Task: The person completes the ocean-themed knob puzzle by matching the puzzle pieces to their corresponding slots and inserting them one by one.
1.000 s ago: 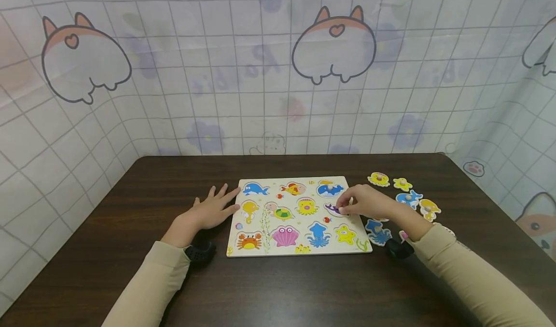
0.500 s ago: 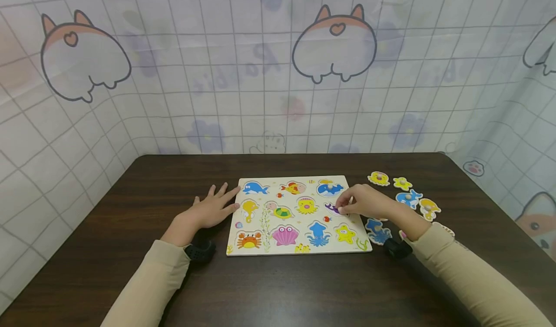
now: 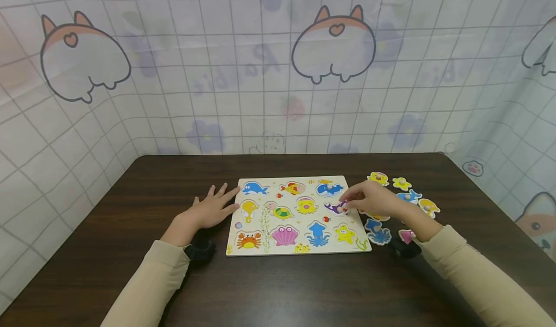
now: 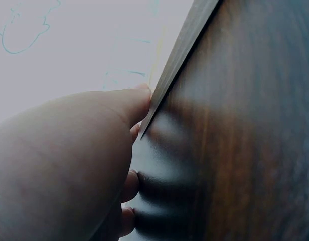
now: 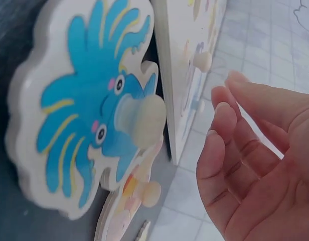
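Observation:
A wooden peg puzzle board [image 3: 302,226] with sea animal pictures lies on the table. My left hand [image 3: 209,210] rests beside it, fingers spread, the tips at its left edge; in the left wrist view the thumb touches the board's side. Over the right part of the board is my right hand [image 3: 374,197], fingers loosely bent around nothing. Close to its fingertips, a purple sea animal piece [image 3: 331,207] sits in its picture area. In the right wrist view the fingertips stand apart from a wooden knob [image 5: 203,61]. A blue whale piece [image 3: 325,190] sits at the upper right.
Loose knobbed pieces lie right of the board: a blue squid [image 3: 379,234], a yellow octopus [image 3: 377,178], a yellow star [image 3: 401,183], a blue whale [image 3: 406,197] and several others. My right forearm passes over some. A patterned cloth [image 3: 243,100] hangs behind the table [image 3: 269,293].
My right hand has let go of the purple piece's knob and moved slightly right, showing more of the piece. The left hand has stayed in place.

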A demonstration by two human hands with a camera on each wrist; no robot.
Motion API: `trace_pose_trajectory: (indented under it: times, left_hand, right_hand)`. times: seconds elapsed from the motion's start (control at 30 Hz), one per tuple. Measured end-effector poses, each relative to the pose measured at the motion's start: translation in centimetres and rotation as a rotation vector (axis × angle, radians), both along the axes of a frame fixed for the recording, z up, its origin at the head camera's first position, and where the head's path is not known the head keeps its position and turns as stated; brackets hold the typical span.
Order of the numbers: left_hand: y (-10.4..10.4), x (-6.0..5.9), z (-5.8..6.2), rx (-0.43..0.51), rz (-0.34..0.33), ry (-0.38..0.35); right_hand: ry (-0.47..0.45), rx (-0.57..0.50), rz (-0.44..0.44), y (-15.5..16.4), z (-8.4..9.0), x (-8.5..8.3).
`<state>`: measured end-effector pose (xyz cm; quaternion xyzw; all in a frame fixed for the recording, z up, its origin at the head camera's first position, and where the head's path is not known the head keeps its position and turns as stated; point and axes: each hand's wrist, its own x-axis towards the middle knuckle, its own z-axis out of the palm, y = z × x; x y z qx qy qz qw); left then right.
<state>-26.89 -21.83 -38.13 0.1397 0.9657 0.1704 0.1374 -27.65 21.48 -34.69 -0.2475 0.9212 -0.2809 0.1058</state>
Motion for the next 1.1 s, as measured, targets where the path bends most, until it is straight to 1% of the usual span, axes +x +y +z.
trace_pose_trajectory:
  times: [0.17, 0.5, 0.67, 0.93, 1.1]
  left_hand:
    - [0.0, 0.1, 0.0, 0.005, -0.002, 0.001]
    - [-0.1, -0.1, -0.3, -0.006, 0.006, -0.004]
    - [-0.2, -0.2, -0.5, -0.007, 0.011, -0.003]
    - [-0.1, -0.2, -0.4, -0.007, 0.012, 0.003]
    - [-0.2, -0.2, -0.4, -0.002, 0.010, 0.004]
  right_hand:
    - [0.004, -0.033, -0.017, 0.5, 0.1, 0.3]
    - [0.045, -0.031, -0.035, 2.3, 0.1, 0.9]
    - [0.044, -0.066, -0.023, 3.5, -0.2, 1.0]
    - [-0.025, -0.103, -0.044, 5.2, -0.5, 1.1]
    - [-0.093, -0.129, -0.052, 5.9, -0.7, 1.1]
